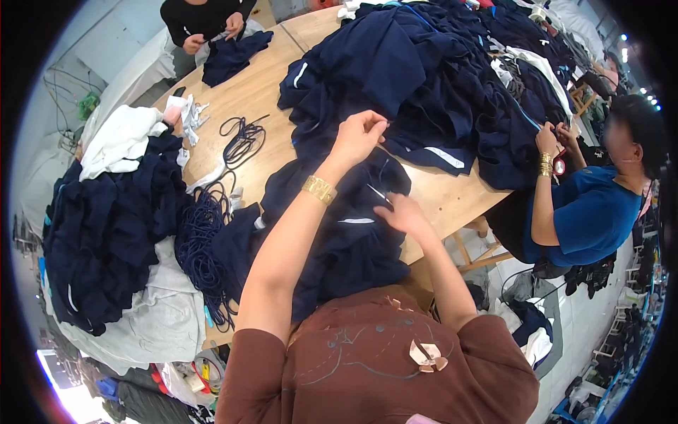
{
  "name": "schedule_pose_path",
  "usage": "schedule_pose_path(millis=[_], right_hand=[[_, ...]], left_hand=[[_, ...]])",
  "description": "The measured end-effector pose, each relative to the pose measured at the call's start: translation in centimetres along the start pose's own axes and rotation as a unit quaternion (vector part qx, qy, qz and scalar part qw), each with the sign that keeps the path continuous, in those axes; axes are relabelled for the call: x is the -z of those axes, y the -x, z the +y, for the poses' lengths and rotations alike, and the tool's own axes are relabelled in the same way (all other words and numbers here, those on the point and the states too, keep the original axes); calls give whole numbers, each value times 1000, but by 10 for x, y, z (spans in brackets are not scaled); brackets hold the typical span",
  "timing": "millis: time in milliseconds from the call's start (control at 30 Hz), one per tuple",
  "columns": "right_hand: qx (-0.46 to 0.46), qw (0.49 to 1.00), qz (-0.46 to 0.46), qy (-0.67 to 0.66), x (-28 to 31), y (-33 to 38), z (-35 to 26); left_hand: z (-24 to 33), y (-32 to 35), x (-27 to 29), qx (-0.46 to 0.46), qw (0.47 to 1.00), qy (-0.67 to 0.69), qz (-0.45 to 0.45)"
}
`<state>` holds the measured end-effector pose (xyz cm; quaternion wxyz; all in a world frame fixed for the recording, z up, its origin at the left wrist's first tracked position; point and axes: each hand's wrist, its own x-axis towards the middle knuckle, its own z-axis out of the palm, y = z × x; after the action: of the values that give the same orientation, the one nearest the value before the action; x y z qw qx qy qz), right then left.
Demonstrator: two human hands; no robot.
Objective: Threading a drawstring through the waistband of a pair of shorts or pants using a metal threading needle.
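My left hand (359, 139) is raised over the navy garment (300, 173), its thumb and fingertips pinched together; whatever lies between them is too small to make out. Lower and to the right, my right hand (404, 213) is closed on a slim pointed metal tool (377, 191). Only its bright tip shows, pointing away to the left, so its exact kind is hidden. The dark cloth lies bunched in front of me on the table, with a white strip (357, 221) on it close to my right hand.
Navy garments (374, 60) are heaped across the wooden table (452, 201). Tangled navy cord (201, 233) lies at left beside more garments (106, 226) and white cloth (123, 141). One person (205, 28) handles dark cloth opposite; another (593, 205) works at right.
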<state>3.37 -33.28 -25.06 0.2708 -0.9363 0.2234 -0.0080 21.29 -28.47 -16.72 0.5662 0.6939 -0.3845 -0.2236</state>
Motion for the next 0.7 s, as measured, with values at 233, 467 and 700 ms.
schedule_pose_path(millis=[233,467,700], right_hand=[[38,984,45,-167,41,71,-23],[146,966,40,-208,125,104,-48],[55,921,294,-250,176,99,-22]], left_hand=[[-63,-7,-2,28,751,-636,-173],[-49,-22,39,144,760,-627,-90],[98,-45,124,104,722,-676,-100]])
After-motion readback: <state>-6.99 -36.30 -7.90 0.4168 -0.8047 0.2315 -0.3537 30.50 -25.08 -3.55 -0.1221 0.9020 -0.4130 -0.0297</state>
